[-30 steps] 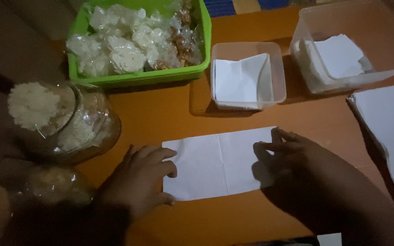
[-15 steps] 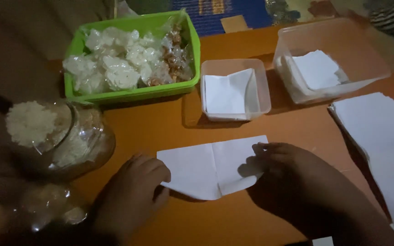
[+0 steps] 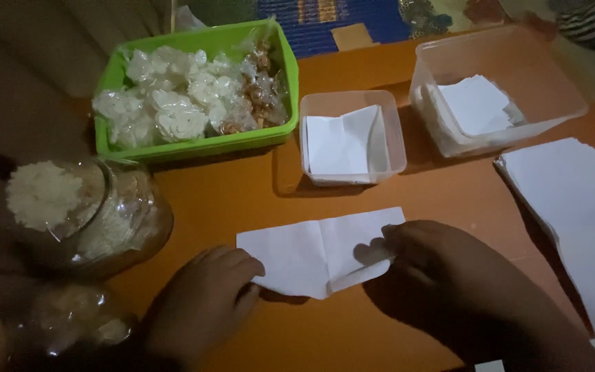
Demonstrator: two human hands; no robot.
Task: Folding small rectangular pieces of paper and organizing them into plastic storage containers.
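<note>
A white paper sheet (image 3: 311, 249) lies on the orange table (image 3: 242, 200) in front of me, creased down the middle. My left hand (image 3: 204, 303) presses its left lower corner with curled fingers. My right hand (image 3: 442, 265) pinches the sheet's right edge and lifts it slightly, so the right half bends up and inward.
A green basket (image 3: 284, 76) of small clear-wrapped snack packets stands at the back left. A small clear tub (image 3: 394, 131) and a larger clear tub (image 3: 552, 96) each hold folded white papers. A stack of white sheets (image 3: 573, 207) lies at right. A clear jar (image 3: 84, 213) of pale crackers sits at left.
The right hand has folded the sheet's right part inward, making the visible sheet shorter and raising its right edge. The left hand stays on the left corner. The view has shifted slightly.
</note>
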